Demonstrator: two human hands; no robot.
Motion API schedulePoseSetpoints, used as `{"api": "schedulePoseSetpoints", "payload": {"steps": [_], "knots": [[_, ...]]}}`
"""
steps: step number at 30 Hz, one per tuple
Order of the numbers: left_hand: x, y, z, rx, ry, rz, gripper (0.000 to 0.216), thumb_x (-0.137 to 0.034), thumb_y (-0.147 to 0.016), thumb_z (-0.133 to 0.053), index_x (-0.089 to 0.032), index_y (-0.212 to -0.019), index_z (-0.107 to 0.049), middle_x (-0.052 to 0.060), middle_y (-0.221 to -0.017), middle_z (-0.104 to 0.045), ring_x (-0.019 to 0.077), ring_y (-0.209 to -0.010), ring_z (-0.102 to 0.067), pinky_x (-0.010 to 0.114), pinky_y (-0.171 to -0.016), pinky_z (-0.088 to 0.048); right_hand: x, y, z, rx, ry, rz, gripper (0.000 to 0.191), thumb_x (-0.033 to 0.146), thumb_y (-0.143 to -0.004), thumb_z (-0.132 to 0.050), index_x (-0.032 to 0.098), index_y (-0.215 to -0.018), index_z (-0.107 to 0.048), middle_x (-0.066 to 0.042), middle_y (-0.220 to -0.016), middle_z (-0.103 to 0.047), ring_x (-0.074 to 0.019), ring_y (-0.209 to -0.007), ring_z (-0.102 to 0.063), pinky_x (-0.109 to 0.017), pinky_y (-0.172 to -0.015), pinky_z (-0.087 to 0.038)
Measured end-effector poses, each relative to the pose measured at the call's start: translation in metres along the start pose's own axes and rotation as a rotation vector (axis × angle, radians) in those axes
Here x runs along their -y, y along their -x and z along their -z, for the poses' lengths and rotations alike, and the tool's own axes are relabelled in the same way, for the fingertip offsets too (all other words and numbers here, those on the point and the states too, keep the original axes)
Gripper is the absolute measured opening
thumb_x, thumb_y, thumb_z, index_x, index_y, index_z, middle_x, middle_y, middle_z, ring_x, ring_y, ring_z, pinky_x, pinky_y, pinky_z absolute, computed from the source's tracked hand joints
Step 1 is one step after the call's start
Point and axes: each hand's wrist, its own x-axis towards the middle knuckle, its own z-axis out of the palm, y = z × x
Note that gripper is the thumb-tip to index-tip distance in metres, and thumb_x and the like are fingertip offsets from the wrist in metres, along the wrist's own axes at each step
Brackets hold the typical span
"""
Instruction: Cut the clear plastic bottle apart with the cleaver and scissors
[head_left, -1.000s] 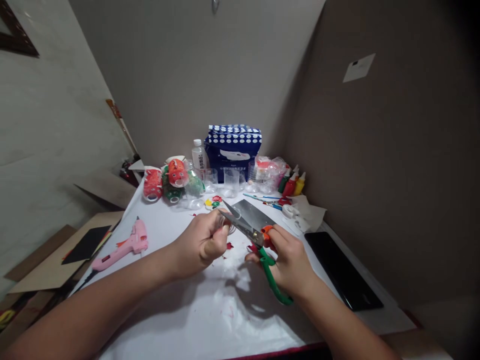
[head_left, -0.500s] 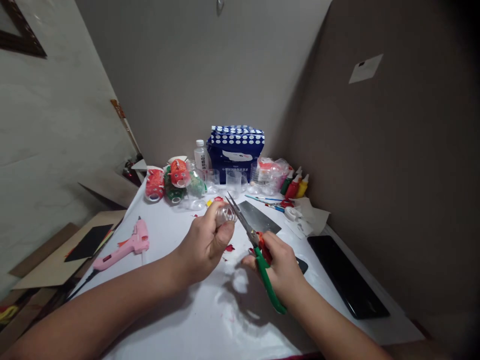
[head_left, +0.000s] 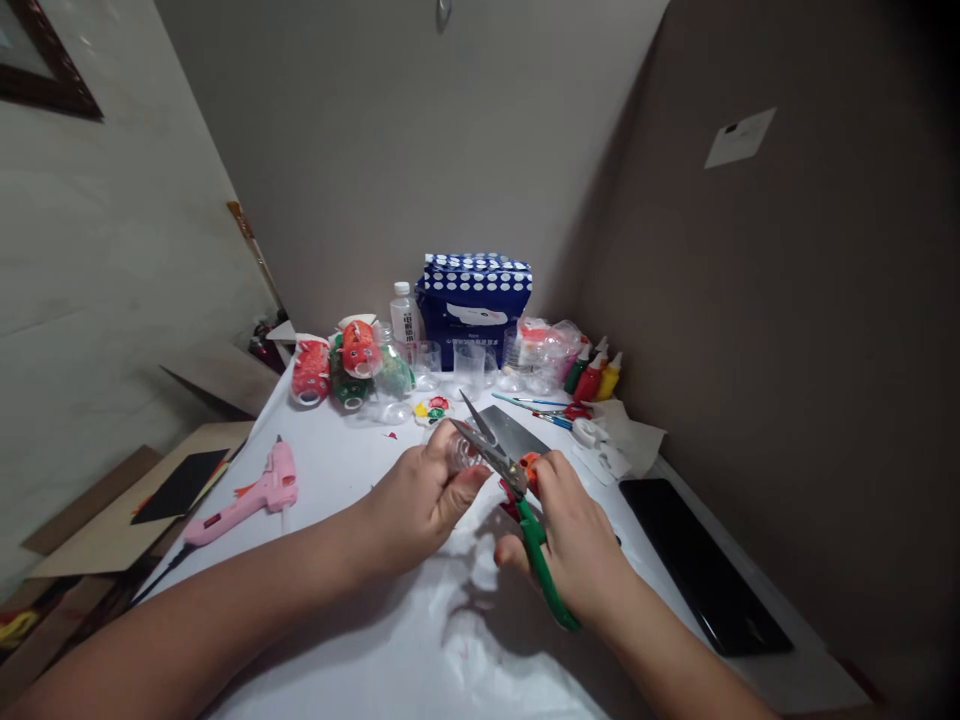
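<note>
Clear ribbed plastic piece [head_left: 463,452], round, sits above the middle of the white-covered tabletop [head_left: 337,640], pinched in the left hand [head_left: 416,500], whose thumb and fingers hide part of it. Right hand [head_left: 574,530] grasps steel-bladed scissors with green and orange handles [head_left: 517,482]; blades parted at the piece, contact unclear. Blades and hands partly block the dark grey flat sheet [head_left: 517,430] behind.

Left edge: pink glue gun [head_left: 259,493]. Far left corner: red fish-shaped figure [head_left: 311,368]. Far edge: blue bag with white dots [head_left: 476,310], white-capped clear bottle [head_left: 403,315] beside it, clear plastic cup [head_left: 469,368] in front. Far right corner: red paint bottle [head_left: 589,380]. Right edge: black flat slab [head_left: 701,565].

Writing: pale characters on the bag, dark upright column on the bottle; too small to read surely.

Left forearm slants in from the near left corner, fingers curled, thumb pointing right. Right forearm slants in from near right, thumb low, left of the green handle.
</note>
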Motion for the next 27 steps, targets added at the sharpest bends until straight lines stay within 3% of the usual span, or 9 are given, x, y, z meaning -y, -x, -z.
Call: {"api": "schedulePoseSetpoints", "payload": {"steps": [5,11,17,24,27], "knots": [[0.002,-0.001,0.0,0.045,0.086,-0.001,0.037,-0.047,-0.095,-0.034,-0.018,-0.113,-0.048,0.008,-0.094,-0.061,0.0201,-0.079,-0.058,0.033,-0.075,-0.048,-0.009,0.0,-0.001,-0.095,-0.054,0.072,0.042,0.063,-0.078,-0.058,0.022,-0.079,-0.047,-0.002,-0.08,-0.048,-0.0192,-0.068,-0.051,-0.031,-0.059,-0.041],[-0.004,-0.001,0.005,0.081,0.12,-0.037,0.046,-0.055,-0.095,-0.024,-0.018,-0.105,-0.05,0.006,-0.09,-0.056,0.0203,-0.086,-0.056,0.033,-0.081,-0.046,-0.01,0.002,-0.002,-0.167,-0.081,0.118,0.037,0.056,-0.079,-0.062,0.021,-0.075,-0.049,-0.002,-0.076,-0.049,-0.017,-0.064,-0.05,-0.029,-0.057,-0.04],[-0.004,0.002,0.008,0.122,0.227,0.048,0.048,-0.062,-0.092,-0.023,-0.019,-0.094,-0.043,-0.004,-0.062,-0.043,0.0124,-0.054,-0.041,0.027,-0.055,-0.039,-0.013,0.001,-0.003,-0.189,-0.12,0.167,0.038,0.057,-0.08,-0.061,0.021,-0.073,-0.05,-0.001,-0.073,-0.049,-0.0161,-0.06,-0.049,-0.028,-0.055,-0.041],[-0.007,-0.001,0.019,0.255,0.318,0.089,0.052,-0.067,-0.089,-0.024,-0.019,-0.097,-0.043,-0.007,-0.059,-0.035,0.0105,-0.05,-0.032,0.024,-0.048,-0.032,-0.014,0.001,-0.001,-0.169,-0.161,0.184,0.032,0.046,-0.081,-0.064,0.022,-0.072,-0.047,0.0,-0.071,-0.048,-0.0147,-0.059,-0.048,-0.027,-0.055,-0.039],[-0.006,-0.001,0.019,0.2,0.247,0.069,0.047,-0.063,-0.092,-0.025,-0.019,-0.088,-0.043,-0.006,-0.061,-0.034,0.0105,-0.053,-0.032,0.024,-0.049,-0.031,-0.011,0.001,-0.004,-0.144,-0.194,0.151,0.035,0.048,-0.079,-0.066,0.022,-0.069,-0.044,0.001,-0.069,-0.048,-0.0154,-0.059,-0.047,-0.028,-0.055,-0.038]]}}
